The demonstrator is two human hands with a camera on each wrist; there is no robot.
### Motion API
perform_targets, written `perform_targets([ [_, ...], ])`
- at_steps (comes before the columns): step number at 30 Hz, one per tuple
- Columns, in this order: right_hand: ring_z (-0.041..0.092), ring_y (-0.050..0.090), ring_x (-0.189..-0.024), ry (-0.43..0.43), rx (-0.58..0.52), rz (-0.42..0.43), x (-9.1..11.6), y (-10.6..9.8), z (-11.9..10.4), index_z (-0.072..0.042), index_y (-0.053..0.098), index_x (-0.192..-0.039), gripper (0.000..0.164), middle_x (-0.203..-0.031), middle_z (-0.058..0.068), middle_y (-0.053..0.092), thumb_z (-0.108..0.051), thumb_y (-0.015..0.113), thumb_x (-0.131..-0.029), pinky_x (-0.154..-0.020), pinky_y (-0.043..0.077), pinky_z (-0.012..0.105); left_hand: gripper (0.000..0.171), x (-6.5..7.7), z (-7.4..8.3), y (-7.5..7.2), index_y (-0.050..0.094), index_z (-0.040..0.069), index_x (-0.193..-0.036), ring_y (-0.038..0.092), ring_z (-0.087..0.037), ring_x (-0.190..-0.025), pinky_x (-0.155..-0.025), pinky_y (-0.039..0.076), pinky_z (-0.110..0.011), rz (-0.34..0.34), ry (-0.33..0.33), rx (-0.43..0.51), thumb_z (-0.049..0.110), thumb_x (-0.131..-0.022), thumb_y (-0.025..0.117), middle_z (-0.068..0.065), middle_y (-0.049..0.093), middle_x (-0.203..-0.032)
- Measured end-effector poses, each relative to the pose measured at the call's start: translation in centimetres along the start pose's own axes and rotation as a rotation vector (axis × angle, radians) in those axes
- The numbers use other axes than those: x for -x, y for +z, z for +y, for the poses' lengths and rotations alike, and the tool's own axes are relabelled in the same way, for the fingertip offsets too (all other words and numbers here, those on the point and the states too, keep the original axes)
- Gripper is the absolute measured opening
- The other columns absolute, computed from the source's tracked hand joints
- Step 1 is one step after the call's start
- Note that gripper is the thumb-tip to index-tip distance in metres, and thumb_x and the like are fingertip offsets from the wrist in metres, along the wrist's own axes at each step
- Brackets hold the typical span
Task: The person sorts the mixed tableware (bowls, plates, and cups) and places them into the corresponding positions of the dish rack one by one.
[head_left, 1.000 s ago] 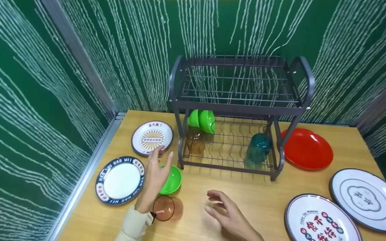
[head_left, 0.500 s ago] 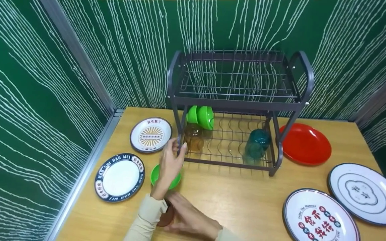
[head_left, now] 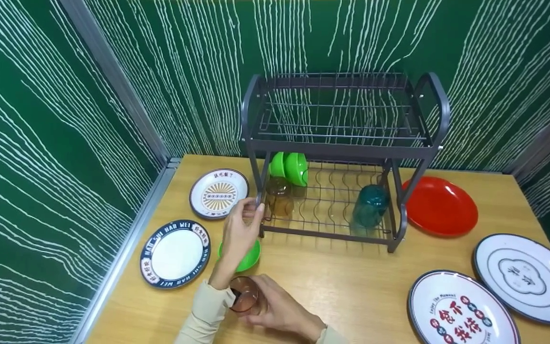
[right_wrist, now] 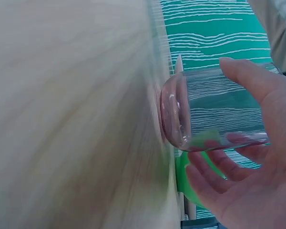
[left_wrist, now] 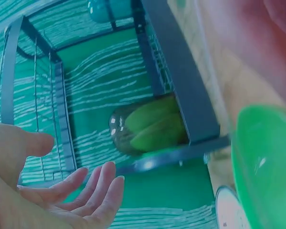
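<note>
A clear pinkish drinking glass (head_left: 245, 295) is in my right hand (head_left: 282, 306), thumb on one side and fingers on the other. In the right wrist view the glass (right_wrist: 219, 107) has its thick base towards the tabletop; I cannot tell if they touch. My left hand (head_left: 242, 229) is by the dish rack's (head_left: 337, 149) front left post, its fingers relaxed and holding nothing in the left wrist view. Partly hidden behind the left forearm, a green bowl (head_left: 250, 258) sits on the table. On the lower rack are two green bowls (head_left: 296, 168), a brownish glass (head_left: 280, 198) and a teal glass (head_left: 371, 206).
Left of the rack lie a small sunburst-patterned plate (head_left: 220, 193) and a blue-rimmed plate (head_left: 175, 254). To the right are a red plate (head_left: 442, 206) and two white plates with dark rims, one with red characters (head_left: 463, 310), one with a grey emblem (head_left: 525, 279).
My right hand has moved left across the table and taken hold of the pinkish glass. My left hand has moved right from near the sunburst plate to the rack's left post.
</note>
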State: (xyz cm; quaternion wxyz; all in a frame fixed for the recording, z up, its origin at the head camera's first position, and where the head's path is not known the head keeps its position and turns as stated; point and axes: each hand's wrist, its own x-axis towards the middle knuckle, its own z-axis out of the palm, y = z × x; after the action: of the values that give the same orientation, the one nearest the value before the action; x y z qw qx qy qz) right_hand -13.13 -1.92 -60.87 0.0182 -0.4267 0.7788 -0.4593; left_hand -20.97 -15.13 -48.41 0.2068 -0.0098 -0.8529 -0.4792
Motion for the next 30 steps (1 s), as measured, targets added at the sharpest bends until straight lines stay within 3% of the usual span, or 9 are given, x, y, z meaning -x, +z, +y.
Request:
perform_targets([
  [7,0.009,0.050,-0.107,0.007,0.055,0.021,0.2,-0.1,0.2,-0.018,0.036,-0.142,0.082,-0.121,-0.003,0.048,-0.040,0.078,-0.076,-0.093,0.045,0.028,0.036,0.2,-0.9,-1.3,0.060,0.003,-0.115,0.062,-0.020,-0.090,-0.082,0.052,-0.037,0.005,-0.058,0.010,0.030,-0.092,0.062,-0.011,0.063,-0.103],
  [16,0.010,0.046,-0.117,0.075,0.037,-0.028,0.4,-0.6,-0.1,-0.023,0.032,-0.142,0.087,-0.129,-0.008,0.043,-0.047,0.078,-0.073,-0.099,0.043,0.035,0.033,0.6,-1.8,-2.7,0.060,0.004,-0.115,0.064,-0.021,-0.089,-0.078,0.052,-0.033,0.034,-0.119,0.016,0.027,-0.091,0.064,-0.010,0.065,-0.101],
  [22,0.009,0.047,-0.118,0.026,0.040,-0.032,0.2,0.0,0.1,-0.025,0.030,-0.145,0.084,-0.131,-0.008,0.045,-0.045,0.075,-0.078,-0.099,0.043,0.033,0.035,0.6,-1.3,-3.0,0.059,0.005,-0.116,0.064,-0.021,-0.090,-0.077,0.053,-0.031,0.045,-0.165,0.010,0.029,-0.092,0.064,-0.009,0.065,-0.100],
  [30,0.012,0.049,-0.119,-0.020,0.049,0.013,0.3,0.1,0.3,-0.017,0.032,-0.145,0.084,-0.132,-0.004,0.049,-0.042,0.076,-0.078,-0.100,0.042,0.035,0.032,0.3,0.1,-3.6,0.061,0.007,-0.115,0.063,-0.018,-0.088,-0.076,0.053,-0.028,0.063,-0.111,0.058,0.029,-0.091,0.064,-0.006,0.065,-0.098],
])
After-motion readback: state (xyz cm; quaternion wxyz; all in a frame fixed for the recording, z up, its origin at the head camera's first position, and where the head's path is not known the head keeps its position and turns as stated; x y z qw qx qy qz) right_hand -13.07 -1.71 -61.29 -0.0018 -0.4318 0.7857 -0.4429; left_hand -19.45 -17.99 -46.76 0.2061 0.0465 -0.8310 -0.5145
